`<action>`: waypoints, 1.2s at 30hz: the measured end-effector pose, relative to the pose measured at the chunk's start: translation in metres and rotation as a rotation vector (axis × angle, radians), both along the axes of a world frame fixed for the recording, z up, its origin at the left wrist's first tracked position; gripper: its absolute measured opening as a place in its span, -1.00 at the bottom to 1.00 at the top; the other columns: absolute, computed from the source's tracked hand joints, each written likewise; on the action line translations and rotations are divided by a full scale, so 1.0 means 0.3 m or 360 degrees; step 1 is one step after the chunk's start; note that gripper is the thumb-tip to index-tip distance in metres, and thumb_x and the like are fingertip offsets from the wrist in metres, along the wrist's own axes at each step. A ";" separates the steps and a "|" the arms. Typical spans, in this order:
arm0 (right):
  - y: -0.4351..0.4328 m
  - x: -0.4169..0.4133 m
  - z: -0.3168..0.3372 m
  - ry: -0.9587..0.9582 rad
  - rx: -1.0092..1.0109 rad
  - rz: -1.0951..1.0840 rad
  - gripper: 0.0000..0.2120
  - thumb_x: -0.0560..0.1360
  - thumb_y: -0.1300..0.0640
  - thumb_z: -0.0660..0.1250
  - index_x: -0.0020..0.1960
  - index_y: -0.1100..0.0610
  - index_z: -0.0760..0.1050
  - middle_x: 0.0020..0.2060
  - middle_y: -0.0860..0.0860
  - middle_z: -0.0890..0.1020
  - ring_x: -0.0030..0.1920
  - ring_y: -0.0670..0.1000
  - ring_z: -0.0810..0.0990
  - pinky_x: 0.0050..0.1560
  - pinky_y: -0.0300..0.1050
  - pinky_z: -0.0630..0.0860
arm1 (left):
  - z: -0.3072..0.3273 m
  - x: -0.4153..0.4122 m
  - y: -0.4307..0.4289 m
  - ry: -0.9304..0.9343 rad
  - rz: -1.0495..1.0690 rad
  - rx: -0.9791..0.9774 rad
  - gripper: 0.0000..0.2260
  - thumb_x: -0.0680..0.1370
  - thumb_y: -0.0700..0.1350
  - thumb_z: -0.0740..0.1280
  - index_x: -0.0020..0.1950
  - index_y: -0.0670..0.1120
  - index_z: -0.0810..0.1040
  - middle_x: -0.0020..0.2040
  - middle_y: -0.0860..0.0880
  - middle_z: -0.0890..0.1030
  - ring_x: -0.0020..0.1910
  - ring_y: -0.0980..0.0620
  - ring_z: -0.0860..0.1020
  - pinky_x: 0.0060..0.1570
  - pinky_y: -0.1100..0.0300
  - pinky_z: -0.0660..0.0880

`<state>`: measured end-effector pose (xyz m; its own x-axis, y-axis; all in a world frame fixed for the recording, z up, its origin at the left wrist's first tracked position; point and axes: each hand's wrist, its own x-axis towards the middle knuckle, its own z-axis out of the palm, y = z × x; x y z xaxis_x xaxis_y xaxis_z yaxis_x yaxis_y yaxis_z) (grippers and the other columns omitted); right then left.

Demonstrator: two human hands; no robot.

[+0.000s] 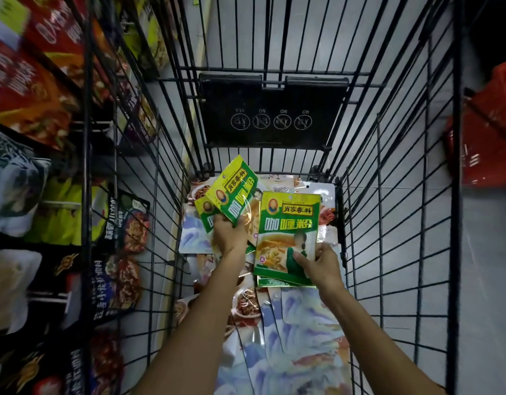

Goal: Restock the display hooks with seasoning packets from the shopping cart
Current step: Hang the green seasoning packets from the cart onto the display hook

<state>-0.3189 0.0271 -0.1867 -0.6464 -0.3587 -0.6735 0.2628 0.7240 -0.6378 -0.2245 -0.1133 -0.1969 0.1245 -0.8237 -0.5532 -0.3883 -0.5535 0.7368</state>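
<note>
Both my arms reach down into the black wire shopping cart [360, 212]. My left hand [228, 233] grips the lower edges of a small fanned bunch of green-and-yellow seasoning packets [232, 192], tilted to the left. My right hand [320, 263] pinches the bottom right corner of another green-and-yellow packet [287, 235], held upright and facing me, with at least one more packet behind it. Beneath the hands, several pale blue and food-printed packets [289, 332] cover the cart floor.
Left of the cart, the display rack [41, 172] holds hanging packets in red, yellow, black and white. A black folded child-seat flap [271, 115] closes the cart's far end. A red plastic basket [491, 132] stands to the right on the grey tiled floor.
</note>
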 end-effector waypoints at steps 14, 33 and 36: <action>-0.052 -0.032 0.437 -0.0180 -0.0494 -0.0024 -0.87 0.50 0.22 0.36 0.04 0.08 0.54 -0.03 0.11 0.63 0.02 0.14 0.61 -0.05 0.09 0.62 | 0.460 0.267 -0.011 0.0196 -0.0002 -0.0311 -0.75 0.57 0.03 0.28 -0.12 -0.15 0.49 -0.27 -0.04 0.43 -0.18 0.01 0.41 -0.22 0.13 0.40; -0.139 0.465 1.449 -0.0123 -0.1374 0.1268 -0.83 0.40 -0.02 0.44 -0.13 0.05 0.55 -0.17 -0.10 0.66 -0.12 -0.08 0.64 -0.25 -0.24 0.52 | 1.610 1.032 0.484 0.0140 0.0719 -0.1434 -0.80 0.56 0.10 0.25 -0.14 0.01 0.54 -0.23 -0.05 0.49 -0.25 0.04 0.45 -0.22 0.15 0.39; -0.136 0.640 1.594 -0.0049 -0.1529 0.1553 -0.54 0.41 -0.09 0.43 -0.01 0.33 0.52 -0.05 0.29 0.62 0.03 0.26 0.59 -0.09 0.11 0.51 | 1.791 1.184 0.651 0.0066 0.0904 -0.1635 -0.87 0.56 0.11 0.25 -0.11 0.16 0.56 -0.21 -0.03 0.43 -0.25 0.05 0.40 -0.26 0.22 0.37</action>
<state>-0.1268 -0.0136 0.2915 0.1464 -0.9854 0.0874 -0.0710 -0.0986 -0.9926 0.1308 0.0820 0.3404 0.6154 -0.7174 0.3266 -0.2422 0.2221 0.9445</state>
